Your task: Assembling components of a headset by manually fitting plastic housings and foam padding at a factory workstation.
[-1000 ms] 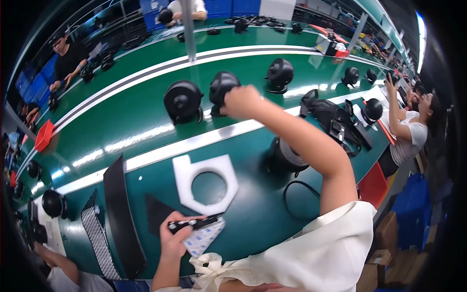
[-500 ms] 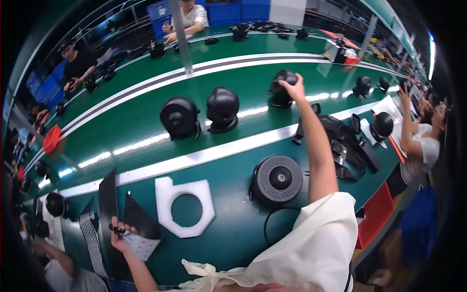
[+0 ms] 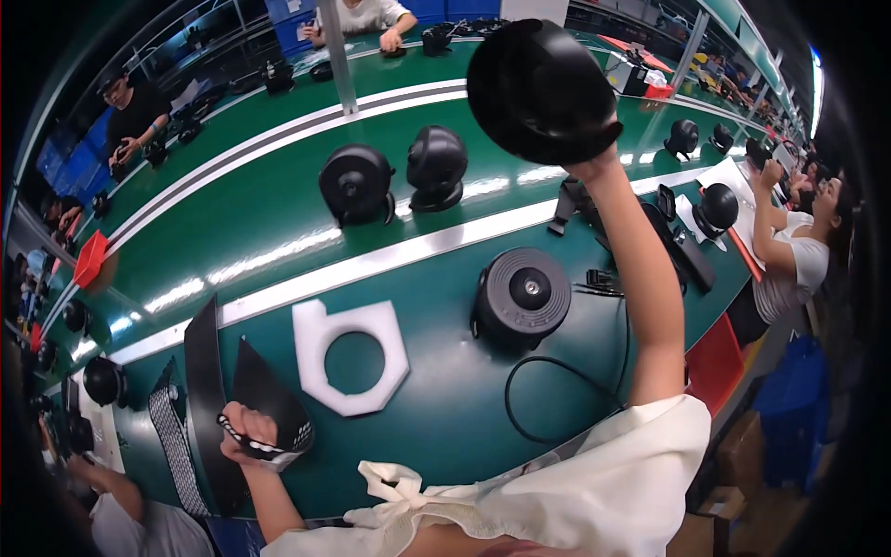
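My right hand grips a glossy black rounded device from beneath and holds it up over the far part of the bench. Its broad black face hides most of my fingers. Low on the left, my left hand is closed round a black strip with white marks, over a black curved panel. On the near bench, a black round device with a ringed top lies beside a black cable. To its left is a white foam piece with a round hole.
Two black devices, one round-faced and one upright, stand on the green surface beyond a pale rail. A checkered strip lies at the left. Black straps and parts sit at the right, near a person.
My right hand has raised the black device off the far green surface, bringing it closer. My left hand has turned; the white written-on patch by it no longer shows.
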The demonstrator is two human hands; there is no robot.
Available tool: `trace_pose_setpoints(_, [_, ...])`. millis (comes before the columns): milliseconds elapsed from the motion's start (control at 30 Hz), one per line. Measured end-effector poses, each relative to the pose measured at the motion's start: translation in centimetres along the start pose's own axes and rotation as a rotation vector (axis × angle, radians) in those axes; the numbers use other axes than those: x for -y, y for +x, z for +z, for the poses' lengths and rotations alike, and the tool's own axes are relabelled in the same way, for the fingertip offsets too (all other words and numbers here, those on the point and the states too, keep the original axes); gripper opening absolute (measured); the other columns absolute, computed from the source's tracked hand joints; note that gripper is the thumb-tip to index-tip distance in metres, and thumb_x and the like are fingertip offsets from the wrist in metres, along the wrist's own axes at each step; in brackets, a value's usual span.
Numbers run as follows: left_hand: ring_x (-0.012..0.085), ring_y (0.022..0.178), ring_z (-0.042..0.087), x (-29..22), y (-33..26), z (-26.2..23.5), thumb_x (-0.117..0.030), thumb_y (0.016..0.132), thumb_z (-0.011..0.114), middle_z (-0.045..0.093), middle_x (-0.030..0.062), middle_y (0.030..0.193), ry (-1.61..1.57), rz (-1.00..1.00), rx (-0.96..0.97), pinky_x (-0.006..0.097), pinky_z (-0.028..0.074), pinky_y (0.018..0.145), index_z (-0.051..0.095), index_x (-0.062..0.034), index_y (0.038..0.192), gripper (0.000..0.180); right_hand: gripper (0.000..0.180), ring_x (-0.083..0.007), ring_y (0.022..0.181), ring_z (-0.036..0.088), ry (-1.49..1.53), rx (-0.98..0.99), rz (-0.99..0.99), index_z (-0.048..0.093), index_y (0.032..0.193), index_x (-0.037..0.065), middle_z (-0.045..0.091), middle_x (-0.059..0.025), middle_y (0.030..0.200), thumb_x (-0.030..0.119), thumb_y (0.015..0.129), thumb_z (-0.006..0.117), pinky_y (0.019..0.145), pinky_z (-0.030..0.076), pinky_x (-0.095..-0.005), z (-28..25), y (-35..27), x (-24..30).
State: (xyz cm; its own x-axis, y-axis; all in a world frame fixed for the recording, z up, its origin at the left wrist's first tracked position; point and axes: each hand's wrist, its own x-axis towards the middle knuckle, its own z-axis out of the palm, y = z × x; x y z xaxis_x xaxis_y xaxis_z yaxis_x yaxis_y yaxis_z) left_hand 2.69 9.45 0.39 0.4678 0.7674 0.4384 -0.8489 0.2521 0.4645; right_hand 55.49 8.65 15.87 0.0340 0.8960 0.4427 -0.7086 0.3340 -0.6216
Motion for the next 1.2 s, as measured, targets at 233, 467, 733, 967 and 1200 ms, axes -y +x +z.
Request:
trace_pose_setpoints(233, [0.0424, 0.120, 0.026, 1.6, 2.6, 7.0, -0.017, 0.060, 0.073, 0.025, 0.0276, 0.128, 0.560, -0.247, 0.081, 0.053, 0.035, 0.089, 0.061, -0.0045, 0.074, 0.022, 0.073, -0.0341, 0.095, 0.056, -0.115, -0.134, 0.490, 0.034, 0.128, 0.011, 0.044, -0.0178, 0.121, 0.061, 0.075, 0.031, 0.058, 0.053, -0.0487, 12.3, -2.5, -10.6])
trace_pose_setpoints(467, [0.0135, 0.089, 0.054, 3.7, -0.2, 7.2, 0.006, 0.069, 0.063, 0.059, 0.0067, 0.088, 0.843, -0.385, -0.032, 0.026, 0.042, 0.078, 0.057, -0.0001, 0.083, 0.016, 0.059, -0.0329, 0.096, 0.054, -0.172, -0.140, 1.170, 0.037, 0.123, 0.008, 0.046, -0.0190, 0.114, 0.049, 0.081, 0.035, 0.066, 0.054, -0.0443, 11.1, -4.9, -20.7])
trace_pose_setpoints(733, [0.0049, 0.076, 0.050, 6.4, 1.3, 9.7, -0.004, 0.076, 0.061, 0.057, 0.0015, 0.083, 0.681, -0.446, -0.274, 0.020, 0.040, 0.069, 0.055, -0.0007, 0.086, 0.012, 0.043, -0.0303, 0.058, 0.057, -1.930, 0.145, 0.397, 0.048, 0.098, -0.002, 0.057, -0.0184, 0.069, 0.039, 0.088, 0.040, 0.055, 0.045, -0.0373, 11.5, -4.0, -19.0])
trace_pose_setpoints(967, [0.0047, 0.070, 0.055, 2.0, 2.1, 10.7, 0.001, 0.072, 0.064, 0.062, 0.0061, 0.081, 1.103, -0.507, -0.093, 0.018, 0.044, 0.060, 0.059, 0.0002, 0.088, 0.017, 0.024, -0.0296, 0.050, 0.052, -1.988, -0.016, 0.075, 0.052, 0.068, 0.000, 0.050, -0.0134, 0.053, 0.020, 0.081, 0.055, 0.049, 0.043, -0.0331, 19.3, -7.0, -15.4])
trace_pose_setpoints(1200, [0.0113, 0.087, 0.054, 1.2, 1.2, 11.4, 0.005, 0.073, 0.058, 0.054, 0.0103, 0.097, 0.847, -0.289, -0.219, 0.021, 0.042, 0.077, 0.043, 0.0022, 0.101, 0.032, 0.035, -0.0210, 0.068, 0.054, -1.133, 0.339, 0.151, 0.054, 0.094, 0.003, 0.058, -0.0063, 0.082, 0.015, 0.066, 0.071, 0.061, 0.040, -0.0283, 19.7, -9.9, -20.8])
